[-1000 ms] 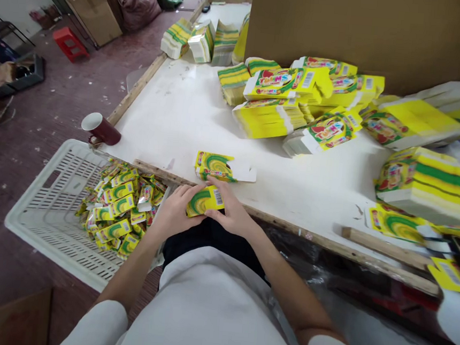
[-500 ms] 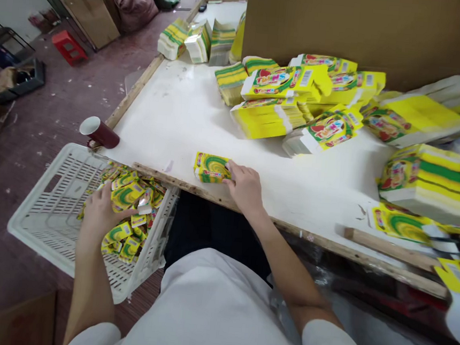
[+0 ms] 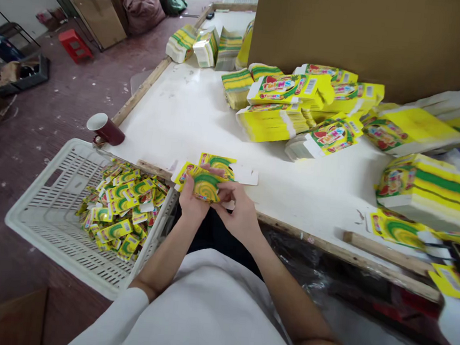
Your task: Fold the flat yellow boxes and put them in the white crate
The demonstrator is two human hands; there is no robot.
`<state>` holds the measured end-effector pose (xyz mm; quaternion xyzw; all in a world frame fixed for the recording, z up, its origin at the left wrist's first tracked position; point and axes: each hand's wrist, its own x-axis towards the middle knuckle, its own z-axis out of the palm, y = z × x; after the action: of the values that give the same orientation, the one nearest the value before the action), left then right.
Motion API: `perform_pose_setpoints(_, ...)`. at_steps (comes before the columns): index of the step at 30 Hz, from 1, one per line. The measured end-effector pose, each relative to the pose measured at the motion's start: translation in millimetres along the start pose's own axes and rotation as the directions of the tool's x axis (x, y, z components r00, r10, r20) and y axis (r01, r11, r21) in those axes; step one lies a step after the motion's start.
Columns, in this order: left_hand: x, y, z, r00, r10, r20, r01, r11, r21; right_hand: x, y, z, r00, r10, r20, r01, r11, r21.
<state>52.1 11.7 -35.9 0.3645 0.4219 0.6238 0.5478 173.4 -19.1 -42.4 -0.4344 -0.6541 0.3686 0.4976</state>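
Note:
Both my hands meet at the table's near edge, holding one flat yellow-and-green carton blank (image 3: 201, 183) between them. My left hand (image 3: 190, 204) grips its lower left side. My right hand (image 3: 239, 212) pinches its right side with closed fingers. Just behind it on the white table (image 3: 178, 119) lies a small stack of the same flat blanks (image 3: 220, 163). A white slatted plastic crate (image 3: 55, 189) stands to my left below the table, holding a heap of folded yellow-green small boxes (image 3: 122, 206).
A dark red mug (image 3: 105, 129) stands at the table's left corner. Bundles of flat yellow cartons (image 3: 300, 106) pile up at the back and right, before a large brown cardboard sheet (image 3: 367, 29). A wooden strip (image 3: 388, 253) lies at right. Boxes, bags and a red stool sit on the floor.
My left hand has come back up from the crate, where it left the folded box. My right hand has drawn a fresh blank off the stack, and both hands now hold it.

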Motion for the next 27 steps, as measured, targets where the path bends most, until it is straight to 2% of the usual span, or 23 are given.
perform_pose_setpoints(2, 2, 8, 12, 0.993, -0.011, -0.120, 0.009, 1.000, -0.023, -5, -6, 2, 0.999, 0.040, 0.014, -0.041, 0.993, 0.108)
perform_pose_setpoints(5, 4, 20, 15, 0.976, -0.025, -0.217, 0.015, 0.999, -0.049, -7, -14, 6, 0.991, 0.067, 0.114, -0.090, 0.974, 0.209)
perform_pose_setpoints(8, 2, 24, 11, 0.981, 0.001, -0.193, -0.010, 0.999, -0.044, -3, -11, 12, 0.987, 0.096, 0.132, -0.123, 0.969, 0.213)
perform_pose_setpoints(12, -3, 15, 5, 0.998, 0.034, -0.058, -0.030, 0.996, 0.081, 8, 4, 10, 0.972, 0.236, 0.024, -0.229, 0.912, 0.340)
perform_pose_setpoints(14, -4, 5, 3, 0.997, 0.022, -0.076, -0.016, 0.997, 0.075, 12, 10, 5, 0.957, 0.290, 0.007, -0.263, 0.859, 0.439)
perform_pose_setpoints(16, -4, -5, 1, 0.990, 0.000, -0.140, 0.003, 1.000, 0.019, 13, 13, 0, 0.948, 0.318, 0.010, -0.282, 0.826, 0.488)
perform_pose_setpoints(19, -4, -15, -4, 0.978, -0.030, -0.209, 0.020, 0.998, -0.051, 10, 15, -1, 0.940, 0.342, -0.005, -0.296, 0.821, 0.489)
perform_pose_setpoints(22, -2, -16, -10, 0.978, -0.070, -0.197, 0.058, 0.996, -0.065, 9, 17, -2, 0.940, 0.332, -0.076, -0.264, 0.851, 0.454)
perform_pose_setpoints(25, 0, -10, -19, 0.988, -0.056, -0.143, 0.053, 0.998, -0.027, 12, 14, -9, 0.972, 0.200, -0.124, -0.156, 0.943, 0.295)
perform_pose_setpoints(27, 2, -3, -28, 0.992, 0.013, -0.124, -0.014, 1.000, -0.001, 14, 12, -18, 0.994, 0.072, -0.080, -0.059, 0.986, 0.159)
